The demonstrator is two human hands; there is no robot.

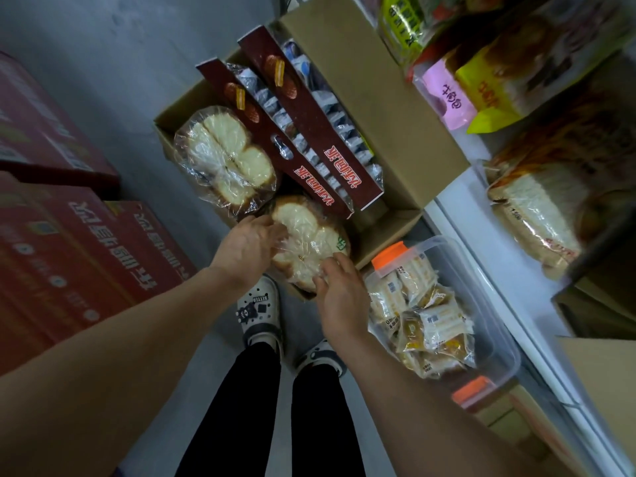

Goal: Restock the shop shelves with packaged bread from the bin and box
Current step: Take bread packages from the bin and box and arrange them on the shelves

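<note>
Between both hands [247, 246] [339, 297], gripped, bagged bread [306, 235].

Both forearms are bare down to the left hand [246, 244] and the right hand [339, 299]. The legs wear close-fitting black trousers [241, 407]. On the feet are white clogs [258, 302] dotted with dark charms (one small tag reads "BETTER", another looks like a black bear face), with a grey band [263, 333] at each heel, sock or strap unclear.

box [371, 108]: matt brown cardboard | bread wrap [309, 246]: glossy clear film | bin [495, 325]: smooth clear plastic
</note>
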